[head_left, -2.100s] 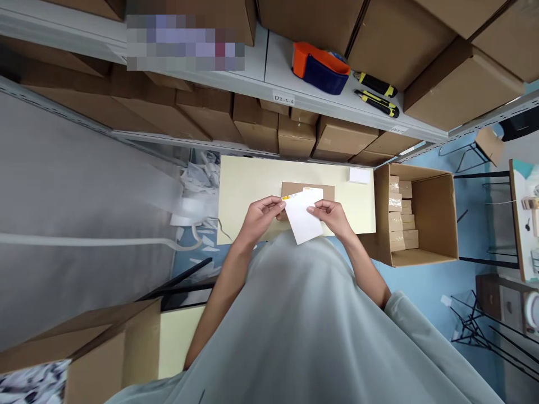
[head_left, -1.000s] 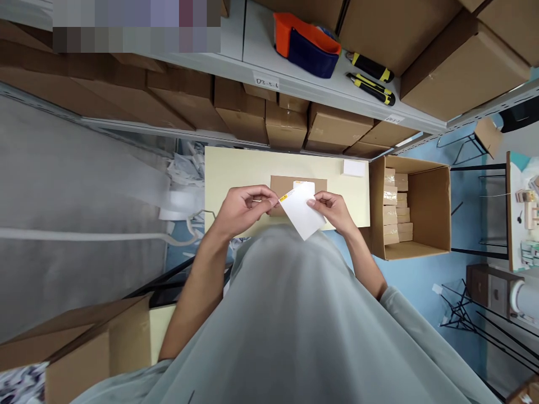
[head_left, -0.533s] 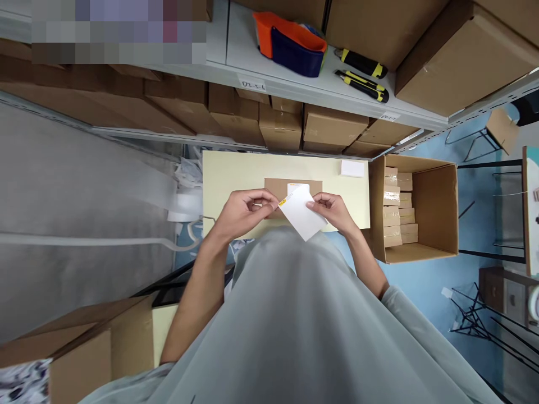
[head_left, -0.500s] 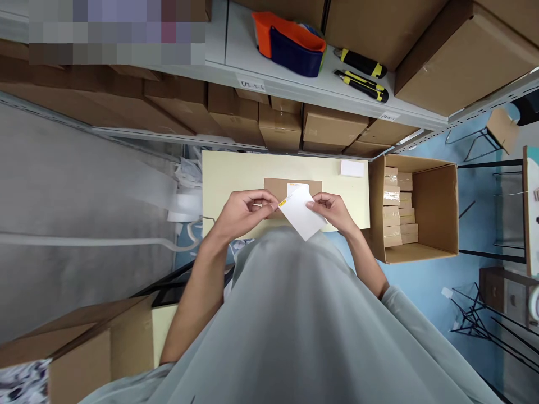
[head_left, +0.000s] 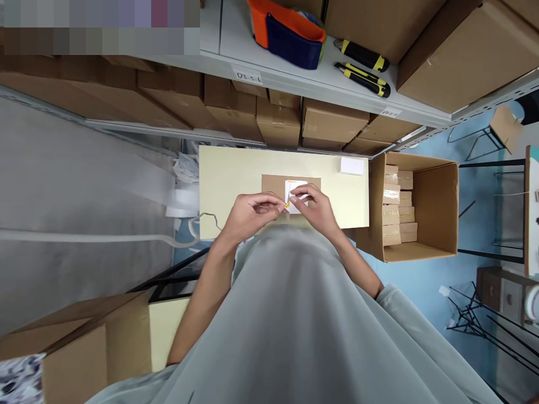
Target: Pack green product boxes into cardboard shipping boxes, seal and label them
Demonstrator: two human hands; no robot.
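Observation:
My left hand pinches the yellow-marked corner of a small white card between thumb and fingertips. The card is turned nearly edge-on, so only a thin strip of it shows. My right hand is closed, its thumb and fingertips bent in at the card's other side; exactly how they grip it is partly hidden. Below both hands a flat brown cardboard piece lies on the pale yellow table. On it rests another white card, partly covered by my right fingers.
A small white stack sits at the table's back right. Right of the table stands an open carton with several small boxes. The shelf ahead holds cartons, box cutters and an orange-and-blue tape dispenser.
The white card has turned from face-up to nearly edge-on. My right hand has moved left, close to my left fingertips, uncovering some table on the right.

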